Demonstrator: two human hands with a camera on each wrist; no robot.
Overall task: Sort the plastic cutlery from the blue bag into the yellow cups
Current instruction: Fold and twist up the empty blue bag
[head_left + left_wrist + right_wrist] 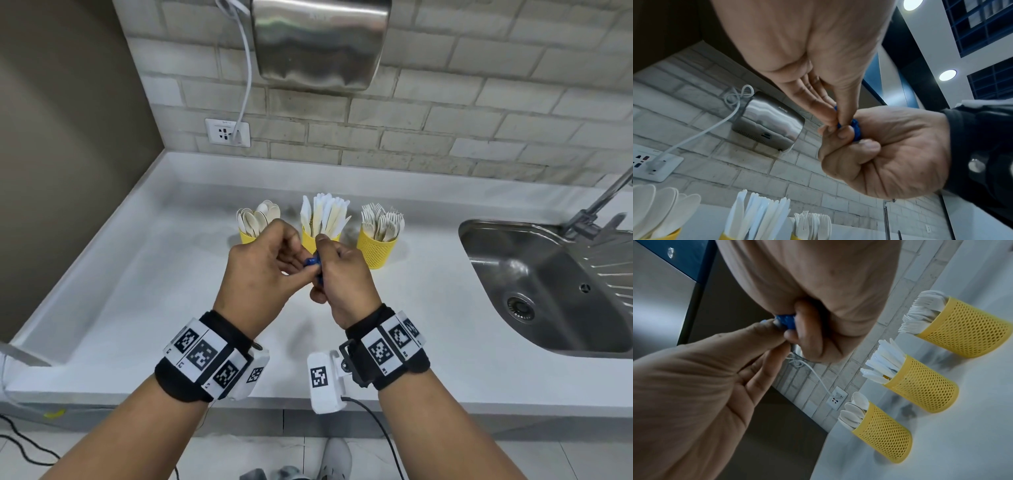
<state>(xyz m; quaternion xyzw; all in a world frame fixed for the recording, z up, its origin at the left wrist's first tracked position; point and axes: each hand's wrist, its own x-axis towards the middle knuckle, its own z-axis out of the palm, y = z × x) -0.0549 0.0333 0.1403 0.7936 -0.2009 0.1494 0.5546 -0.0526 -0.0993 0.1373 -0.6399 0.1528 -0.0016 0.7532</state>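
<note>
Both hands are meeting in the air above the white table point(144, 274), in front of the three yellow cups. The left hand point(260, 270) is pinching a small crumpled piece of the blue bag point(312, 263) between the thumb and the first fingers; its other fingers are lying nearly straight behind. The right hand point(346, 277) is closing into a fist around the rest of the bag. Most of the bag is hiding inside this fist, so only a small blue part is showing between the two hands, and its full shape is hard to make out.

The cups are standing in a row on the far side of the table, near the brick wall. The left cup point(247, 237) is holding spoons point(257, 216), but the left hand is covering most of it. The middle cup point(310, 240) is holding knives point(325, 214), and the hands are covering its lower part. The right cup point(376, 248) is holding forks point(382, 221) and is showing almost fully.

At the right, a steel sink point(534, 277) is sitting in the table, and the frame edge is cutting it off. A steel hand dryer point(318, 41) is hanging on the wall, with its top cut off, and its white cable point(247, 78) is going down to a wall socket point(227, 132).
</note>
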